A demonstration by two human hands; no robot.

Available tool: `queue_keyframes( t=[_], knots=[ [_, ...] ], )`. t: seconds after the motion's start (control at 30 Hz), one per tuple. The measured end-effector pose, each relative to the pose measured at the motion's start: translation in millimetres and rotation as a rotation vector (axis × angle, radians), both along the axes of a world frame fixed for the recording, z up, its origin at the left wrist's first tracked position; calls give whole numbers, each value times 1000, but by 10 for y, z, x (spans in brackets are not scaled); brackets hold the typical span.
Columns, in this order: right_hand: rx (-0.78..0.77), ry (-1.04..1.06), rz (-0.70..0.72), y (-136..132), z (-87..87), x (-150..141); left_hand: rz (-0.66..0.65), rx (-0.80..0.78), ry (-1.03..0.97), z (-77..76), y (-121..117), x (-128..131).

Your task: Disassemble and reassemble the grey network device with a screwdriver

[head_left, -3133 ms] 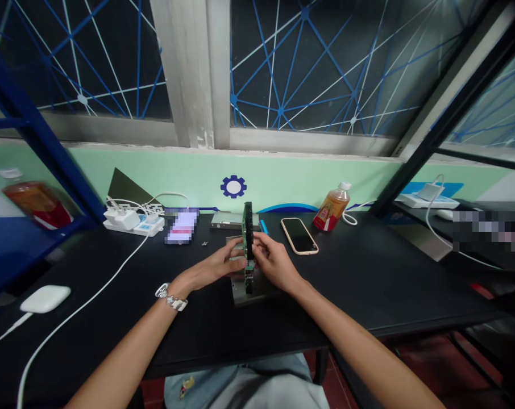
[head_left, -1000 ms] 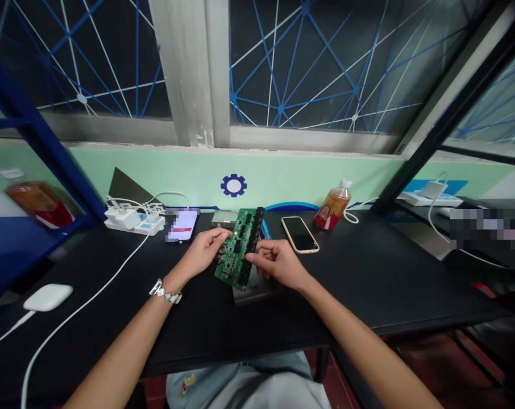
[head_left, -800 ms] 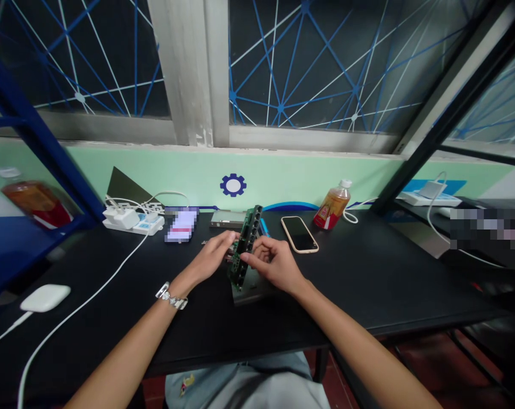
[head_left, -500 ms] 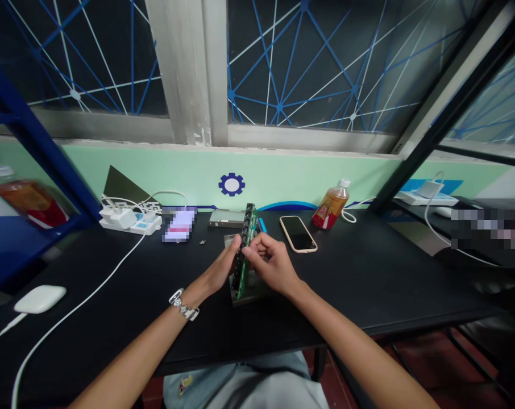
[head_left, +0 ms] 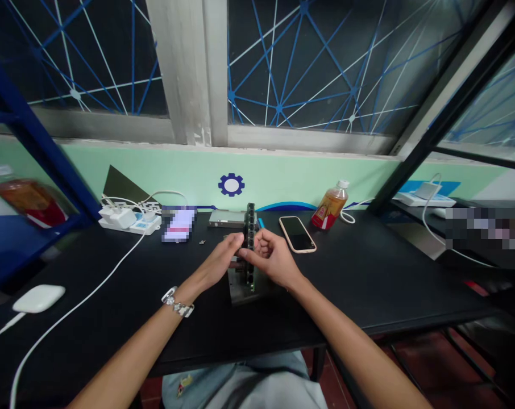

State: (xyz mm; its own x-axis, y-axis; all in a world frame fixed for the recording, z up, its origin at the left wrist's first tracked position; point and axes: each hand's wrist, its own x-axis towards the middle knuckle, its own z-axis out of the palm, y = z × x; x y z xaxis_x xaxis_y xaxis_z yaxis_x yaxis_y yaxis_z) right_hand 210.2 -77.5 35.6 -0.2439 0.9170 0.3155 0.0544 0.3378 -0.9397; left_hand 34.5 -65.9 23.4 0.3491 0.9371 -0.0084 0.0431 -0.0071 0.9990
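Note:
A green circuit board (head_left: 250,227) with a row of black connectors along its edge stands on edge between my hands, at the middle of the desk. My left hand (head_left: 223,254) grips it from the left, thumb on top, with a bracelet at the wrist. From the right, my right hand (head_left: 274,258) is closed on it, its thumb reaching across the connector row and its other fingers curled. Below the board lies a flat grey metal case (head_left: 240,296), partly covered by the board and my hands.
Behind the board sits a thin grey metal box (head_left: 223,218). Small screws (head_left: 202,242) lie left of it. A phone (head_left: 298,234) and a drink bottle (head_left: 329,205) are at the right; a power strip (head_left: 129,220), lit phone (head_left: 179,224) and white charging case (head_left: 39,299) at the left.
The circuit board has turned between my hands, so its connector edge now faces me and less green shows. My left hand has moved slightly left; the metal case has stayed put.

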Motion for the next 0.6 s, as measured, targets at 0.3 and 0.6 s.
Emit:
queue_keyframes(
  t=[0.3,0.6],
  knots=[
    [-153,-119,-77,237,-140,260,-15,63,-78,125,163,-461],
    [-232,-100,130,175,-240,44,-113,161,-175,132,39,-208]
  ],
)
